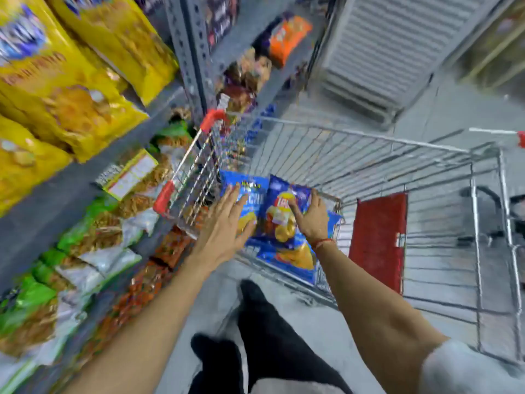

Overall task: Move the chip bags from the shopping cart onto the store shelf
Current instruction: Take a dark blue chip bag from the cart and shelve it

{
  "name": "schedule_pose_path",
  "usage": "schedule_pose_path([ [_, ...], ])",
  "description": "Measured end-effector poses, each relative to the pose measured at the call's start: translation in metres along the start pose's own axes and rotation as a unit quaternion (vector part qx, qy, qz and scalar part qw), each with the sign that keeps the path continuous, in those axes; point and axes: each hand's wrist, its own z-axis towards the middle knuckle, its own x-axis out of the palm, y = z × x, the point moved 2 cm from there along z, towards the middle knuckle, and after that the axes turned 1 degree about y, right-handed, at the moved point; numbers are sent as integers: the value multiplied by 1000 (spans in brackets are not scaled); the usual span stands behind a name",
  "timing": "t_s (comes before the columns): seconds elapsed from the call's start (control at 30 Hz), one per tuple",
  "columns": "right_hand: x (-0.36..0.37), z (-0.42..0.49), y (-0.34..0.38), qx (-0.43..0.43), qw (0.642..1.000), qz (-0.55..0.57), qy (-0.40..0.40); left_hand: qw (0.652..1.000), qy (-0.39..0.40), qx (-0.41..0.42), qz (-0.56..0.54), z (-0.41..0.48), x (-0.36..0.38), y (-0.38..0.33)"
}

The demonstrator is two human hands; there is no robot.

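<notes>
Down in the middle of the frame, both bare arms reach forward into a silver wire shopping cart [369, 155] with red plastic corner guards. Several glossy blue chip bags [257, 200] printed with yellow chips lie in the near left corner of the cart basket, overlapping one another, the lowest one [295, 257] slanting toward the bottom of the frame.

The left hand [224, 226] is spread flat with its fingers apart, lying over the left edge of the lighter blue bag at centre; its fingertips touch the bag's face, but it grips nothing. The right hand [311, 216] sits just right of it on the darker blue bag [284, 211], fingers curled over the bag's right edge and thumb pressed on its front, so it is grasping that bag. A thin red thread [322, 242] circles the right wrist. The two hands are near each other, with the darker bag between them.

A red rectangular panel [377, 240] stands inside the cart to the right of the bags. Along the left side of the frame runs a grey metal store shelf [65, 191], holding large yellow snack bags [56, 89] at upper left and green and silver packets [85, 245] lower down, blurred. An orange packet [287, 38] sits on a shelf at upper centre. The person's dark trouser legs [255, 336] show at the bottom over a grey floor.
</notes>
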Motion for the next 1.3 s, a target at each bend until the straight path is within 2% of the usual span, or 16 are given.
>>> schedule_pose_path([
  [0.07, 18, 4, -20, 68, 996, 45, 36, 1000, 19, -19, -13, 0, 15, 0],
  [0.13, 42, 11, -48, 143, 978, 137, 66, 998, 41, -38, 3, -4, 27, 1],
  [0.2, 81, 33, -96, 197, 957, 204, 56, 998, 47, -50, 7, -4, 35, 3],
  [0.27, 92, 39, -100, 232, 937, 250, 74, 995, 71, -72, 11, -1, 33, 4],
  [0.33, 82, 32, -70, 251, 918, 294, 87, 994, 71, -78, 32, -1, 33, 4],
  [0.4, 92, 37, -63, 231, 920, 298, 103, 994, 59, -77, 39, -2, 33, 3],
  [0.47, 93, 37, -52, 246, 927, 271, 85, 996, 41, -82, 21, -3, 29, 2],
  [0.67, 92, 42, -44, 276, 911, 286, 114, 997, 19, -71, 9, -3, 26, 0],
  [0.8, 83, 41, -40, 270, 902, 319, 108, 996, 31, -86, 6, -4, 24, -2],
  [0.97, 52, 33, -20, 221, 898, 372, 81, 994, 52, -94, 33, -4, 25, -2],
  [1.13, 8, 23, 29, 123, 903, 408, 58, 994, 58, -96, -16, -3, 16, -2],
  [1.3, -47, 7, 102, 39, 906, 422, 22, 997, 4, -76, -32, 3, -38, -3],
])
